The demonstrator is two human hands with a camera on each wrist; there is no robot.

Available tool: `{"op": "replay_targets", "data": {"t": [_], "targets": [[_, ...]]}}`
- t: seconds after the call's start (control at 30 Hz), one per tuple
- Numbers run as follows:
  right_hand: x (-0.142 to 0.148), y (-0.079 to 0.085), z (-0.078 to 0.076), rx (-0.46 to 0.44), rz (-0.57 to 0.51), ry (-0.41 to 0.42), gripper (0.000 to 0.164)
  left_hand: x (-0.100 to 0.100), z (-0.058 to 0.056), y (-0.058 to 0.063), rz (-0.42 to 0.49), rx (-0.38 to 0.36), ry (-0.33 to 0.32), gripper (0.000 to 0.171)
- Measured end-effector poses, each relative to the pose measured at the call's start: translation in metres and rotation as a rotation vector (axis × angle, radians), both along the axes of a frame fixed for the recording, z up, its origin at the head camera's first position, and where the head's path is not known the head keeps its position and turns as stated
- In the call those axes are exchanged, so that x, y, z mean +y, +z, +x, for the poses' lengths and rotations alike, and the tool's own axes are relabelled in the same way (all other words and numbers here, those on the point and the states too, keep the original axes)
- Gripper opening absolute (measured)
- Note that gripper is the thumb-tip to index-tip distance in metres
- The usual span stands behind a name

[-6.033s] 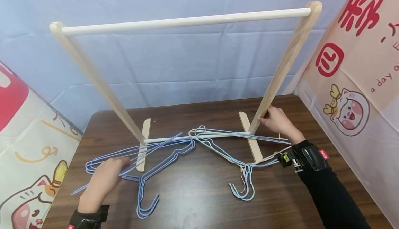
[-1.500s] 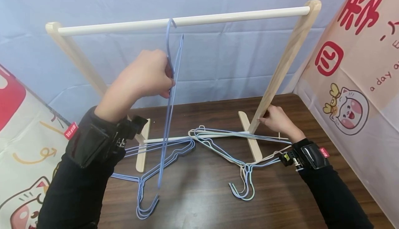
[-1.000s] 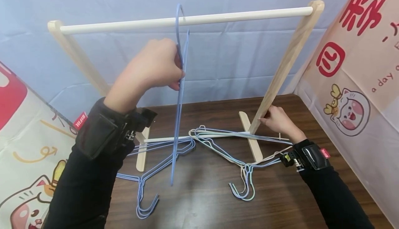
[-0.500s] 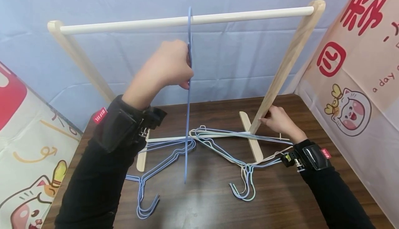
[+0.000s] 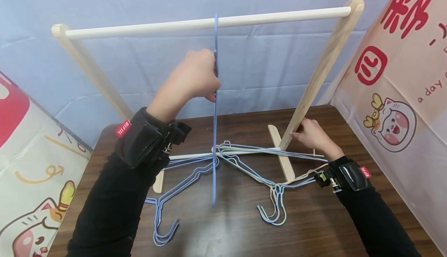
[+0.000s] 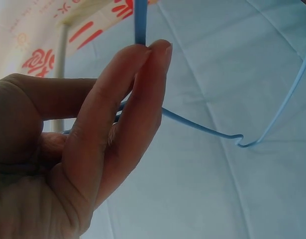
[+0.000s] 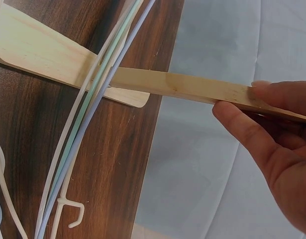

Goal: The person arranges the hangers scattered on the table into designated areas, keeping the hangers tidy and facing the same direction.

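Thin blue hanger (image 5: 214,132) shifted right, pinched by left grip (image 5: 200,73), hook (image 5: 216,21) seemingly over round rod (image 5: 279,18); right grip (image 5: 312,133) pinched wooden post (image 5: 320,74); wiry hangers (image 5: 277,189) littered bench (image 5: 237,230).

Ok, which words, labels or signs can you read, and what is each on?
"a day": right printed cloth; the rest is cut off.
Large red characters, same cloth: too stylised to read.
Blurred red characters on cloth, left wrist view: unreadable.
Left red tag, left wrist strap: too small to read surely.
Right red tag, right wrist strap: too small.
Left printed cloth: partial letters, unreadable.
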State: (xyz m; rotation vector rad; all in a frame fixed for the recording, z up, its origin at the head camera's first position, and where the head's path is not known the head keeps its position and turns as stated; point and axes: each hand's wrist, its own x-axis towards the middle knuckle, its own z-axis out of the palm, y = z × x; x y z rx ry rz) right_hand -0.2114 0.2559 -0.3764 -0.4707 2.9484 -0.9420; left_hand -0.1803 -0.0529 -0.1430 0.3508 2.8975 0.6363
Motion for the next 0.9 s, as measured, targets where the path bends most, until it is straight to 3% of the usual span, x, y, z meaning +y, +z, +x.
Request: {"op": "replay_targets", "data": {"t": [0.53,0.9], "targets": [[0.000,0.000,0.001,0.015,0.007,-0.003,0.028,-0.004,-0.005,-0.007,0.032,0.014,0.008,0.011],[-0.002,0.002,0.002,0.026,0.007,-0.006,0.029,-0.015,-0.004,-0.010,0.038,-0.037,0.041,0.017]]}}
